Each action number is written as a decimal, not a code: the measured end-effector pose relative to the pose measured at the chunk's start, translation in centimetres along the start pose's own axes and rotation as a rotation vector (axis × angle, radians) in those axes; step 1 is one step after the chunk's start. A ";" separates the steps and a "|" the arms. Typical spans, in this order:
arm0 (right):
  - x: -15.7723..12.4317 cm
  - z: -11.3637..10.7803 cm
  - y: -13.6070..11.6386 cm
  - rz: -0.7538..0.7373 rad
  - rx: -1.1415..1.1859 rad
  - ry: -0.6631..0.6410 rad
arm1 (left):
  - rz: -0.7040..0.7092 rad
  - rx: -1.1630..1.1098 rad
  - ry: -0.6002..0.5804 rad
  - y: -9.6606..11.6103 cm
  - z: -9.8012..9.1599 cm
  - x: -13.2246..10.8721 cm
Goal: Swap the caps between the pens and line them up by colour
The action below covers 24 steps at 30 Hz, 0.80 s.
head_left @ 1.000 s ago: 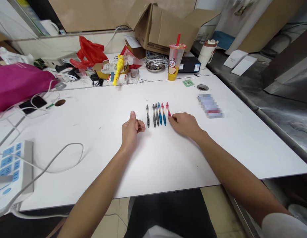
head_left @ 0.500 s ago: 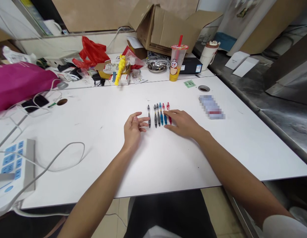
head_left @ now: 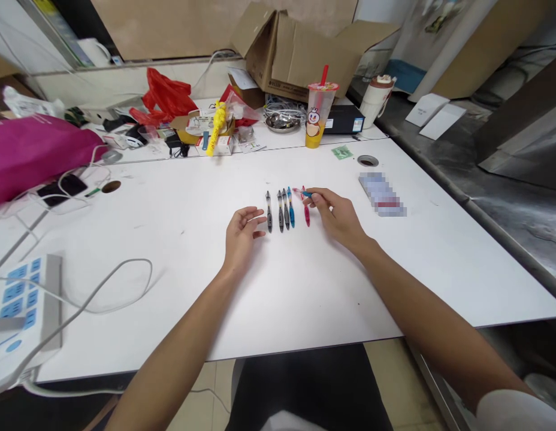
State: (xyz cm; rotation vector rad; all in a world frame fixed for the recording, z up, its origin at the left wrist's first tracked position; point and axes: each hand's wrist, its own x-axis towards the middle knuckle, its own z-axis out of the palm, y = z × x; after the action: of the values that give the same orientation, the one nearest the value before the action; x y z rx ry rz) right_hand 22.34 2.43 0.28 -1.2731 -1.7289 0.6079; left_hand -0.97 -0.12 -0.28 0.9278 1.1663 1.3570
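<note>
Several slim gel pens (head_left: 280,211) lie side by side on the white table (head_left: 305,299), tips toward me: dark ones on the left, then a blue one, with a red pen (head_left: 307,208) set apart at the right. My right hand (head_left: 336,218) pinches a red-and-blue pen (head_left: 302,193) between thumb and fingers, holding it crosswise above the red pen. My left hand (head_left: 242,233) rests open on the table, palm turned partly up, its fingertips just left of the leftmost dark pen (head_left: 269,212) and holding nothing.
A cardboard box (head_left: 300,54) and a cluttered back shelf stand beyond the table, with a bubble tea cup (head_left: 317,108). A pink bag (head_left: 35,155) lies at left. A power strip (head_left: 26,317) and its cable sit front left. A pixelated object (head_left: 382,194) lies right.
My right hand has lifted the red-and-blue pen out of the row and turned it crosswise. My left hand has opened and shifted slightly left of the pens.
</note>
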 end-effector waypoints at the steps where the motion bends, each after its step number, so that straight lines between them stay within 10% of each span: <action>1: -0.1 0.1 -0.3 -0.003 0.054 0.034 | -0.009 -0.015 -0.006 0.1 0.1 0.0; 11: -1.4 1.0 -2.6 -0.043 0.472 -0.242 | -0.135 -0.258 -0.169 1.4 0.4 0.0; 18: -1.2 1.8 -2.5 0.276 0.482 -0.567 | -0.108 -0.231 -0.200 1.3 0.5 -0.1; 24: -1.7 2.2 -2.1 0.050 0.131 -0.406 | -0.099 -0.201 -0.144 0.8 0.6 -0.1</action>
State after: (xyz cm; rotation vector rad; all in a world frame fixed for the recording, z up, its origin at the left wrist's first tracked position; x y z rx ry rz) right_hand 19.55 0.37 0.22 -1.1588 -1.9480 1.0489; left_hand -0.57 -0.04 0.67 0.7996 0.9357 1.2797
